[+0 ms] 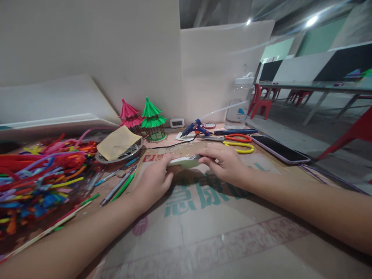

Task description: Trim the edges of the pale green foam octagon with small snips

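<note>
Currently left hand [157, 172] and right hand [223, 162] both clamped on flat pale-green piece [185, 162], one at each end. Piece held between them, over printed cardboard [203, 242]. Beyond: blue glue gun [194, 127]; scissors [226, 139] with red and yellow handles near right hand. Green-roofed model [153, 122] stands back left, pink-roofed model [129, 113] just beside it.

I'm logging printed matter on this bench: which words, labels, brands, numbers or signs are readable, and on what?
"康": large green print on the cardboard; the green characters beside it are unclear or partly covered.
Red print at the cardboard's far left: too blurred.
Water bottle, lettering by the blue logo: too blurred.
Small white display: too small.
</note>
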A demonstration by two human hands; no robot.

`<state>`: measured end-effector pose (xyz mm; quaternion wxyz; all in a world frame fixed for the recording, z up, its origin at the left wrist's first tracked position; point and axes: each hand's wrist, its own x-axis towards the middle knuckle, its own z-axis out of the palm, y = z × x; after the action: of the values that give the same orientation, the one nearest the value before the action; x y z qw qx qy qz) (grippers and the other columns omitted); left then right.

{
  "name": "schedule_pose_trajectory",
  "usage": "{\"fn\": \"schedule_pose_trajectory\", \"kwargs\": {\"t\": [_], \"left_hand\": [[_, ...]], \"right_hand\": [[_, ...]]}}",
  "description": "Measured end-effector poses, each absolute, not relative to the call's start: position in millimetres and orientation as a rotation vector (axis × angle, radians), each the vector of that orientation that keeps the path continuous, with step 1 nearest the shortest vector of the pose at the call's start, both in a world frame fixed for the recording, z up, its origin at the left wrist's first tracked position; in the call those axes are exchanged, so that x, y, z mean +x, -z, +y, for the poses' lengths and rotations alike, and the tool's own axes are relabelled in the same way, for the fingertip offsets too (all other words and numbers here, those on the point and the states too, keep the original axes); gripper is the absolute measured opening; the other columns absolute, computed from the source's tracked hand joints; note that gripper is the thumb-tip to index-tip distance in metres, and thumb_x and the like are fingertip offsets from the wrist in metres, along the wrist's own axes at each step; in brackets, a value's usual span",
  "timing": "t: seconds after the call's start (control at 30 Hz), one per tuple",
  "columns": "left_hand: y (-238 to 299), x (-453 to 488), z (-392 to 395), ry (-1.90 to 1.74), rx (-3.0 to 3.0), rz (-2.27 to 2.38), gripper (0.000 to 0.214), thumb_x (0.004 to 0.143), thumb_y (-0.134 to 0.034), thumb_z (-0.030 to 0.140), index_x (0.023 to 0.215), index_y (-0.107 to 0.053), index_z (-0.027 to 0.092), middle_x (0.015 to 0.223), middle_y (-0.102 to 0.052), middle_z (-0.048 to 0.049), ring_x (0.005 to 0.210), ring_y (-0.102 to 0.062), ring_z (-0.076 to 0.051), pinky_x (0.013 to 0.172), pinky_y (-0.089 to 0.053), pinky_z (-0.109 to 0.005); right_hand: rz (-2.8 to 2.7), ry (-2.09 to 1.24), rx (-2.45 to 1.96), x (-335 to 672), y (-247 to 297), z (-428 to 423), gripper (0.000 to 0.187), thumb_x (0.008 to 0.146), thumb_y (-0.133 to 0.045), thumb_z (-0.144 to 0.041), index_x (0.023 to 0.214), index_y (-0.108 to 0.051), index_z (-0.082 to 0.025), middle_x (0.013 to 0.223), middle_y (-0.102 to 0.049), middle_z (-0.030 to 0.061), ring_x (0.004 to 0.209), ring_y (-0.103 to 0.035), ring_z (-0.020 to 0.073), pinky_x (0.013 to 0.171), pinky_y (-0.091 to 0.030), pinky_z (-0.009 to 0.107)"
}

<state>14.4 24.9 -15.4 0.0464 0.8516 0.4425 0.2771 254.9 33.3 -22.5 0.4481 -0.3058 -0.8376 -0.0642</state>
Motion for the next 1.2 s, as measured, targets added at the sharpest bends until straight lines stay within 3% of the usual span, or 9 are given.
{"fn": "schedule_pose_trajectory", "kwargs": {"t": [0.2,0.77,0.87,1.0,1.2], "left_hand": [[14.0,15.6,24.8,-0.879,2.559,1.391,0.027,0.083,-0.049,0.014,0.109,-0.057,0.018,0.1,-0.072,-0.0077,0.092,-0.067,-0.025,0.078,-0.049,-0.035],[19.1,12.4,27.6,-0.897,2.661,1.291,0.028,0.083,-0.049,0.014,0.109,-0.056,0.019,0.098,-0.072,-0.0053,0.086,-0.068,-0.022,0.074,-0.049,-0.031],[17.3,13.4,27.0,-0.886,2.614,1.327,0.026,0.084,-0.049,0.017,0.108,-0.057,0.019,0.097,-0.072,-0.0057,0.085,-0.066,-0.023,0.074,-0.048,-0.031],[15.7,15.7,26.2,-0.94,2.498,1.38,0.019,0.086,-0.05,0.023,0.103,-0.058,0.019,0.091,-0.07,-0.0044,0.082,-0.064,-0.022,0.071,-0.047,-0.03],[17.3,18.1,31.9,-1.017,2.268,1.246,0.031,0.089,-0.056,0.041,0.111,-0.059,0.018,0.1,-0.068,-0.0037,0.085,-0.062,-0.02,0.074,-0.049,-0.028]], "right_hand": [[-2.033,0.112,-0.761,255.1,26.1,35.2,0.023,0.094,-0.056,-0.033,0.102,-0.069,-0.015,0.082,-0.069,0.0059,0.074,-0.061,0.017,0.068,-0.045,0.029],[-2.08,0.216,-0.707,253.7,21.2,31.4,0.025,0.096,-0.054,-0.034,0.097,-0.07,-0.015,0.074,-0.064,0.0041,0.07,-0.057,0.0157,0.064,-0.041,0.027],[-2.02,0.087,-0.748,253.9,23.1,33.2,0.022,0.095,-0.055,-0.032,0.099,-0.069,-0.016,0.082,-0.067,0.005,0.074,-0.059,0.0162,0.069,-0.044,0.028],[-1.898,-0.167,-0.9,253.3,27.0,37.1,0.025,0.09,-0.059,-0.033,0.107,-0.064,-0.017,0.083,-0.066,0.0037,0.068,-0.056,0.0151,0.062,-0.044,0.027],[-1.826,-0.588,-1.008,244.3,30.6,39.0,0.014,0.084,-0.059,-0.031,0.081,-0.062,-0.018,0.07,-0.06,-0.0004,0.06,-0.05,0.0127,0.054,-0.039,0.024]]}}
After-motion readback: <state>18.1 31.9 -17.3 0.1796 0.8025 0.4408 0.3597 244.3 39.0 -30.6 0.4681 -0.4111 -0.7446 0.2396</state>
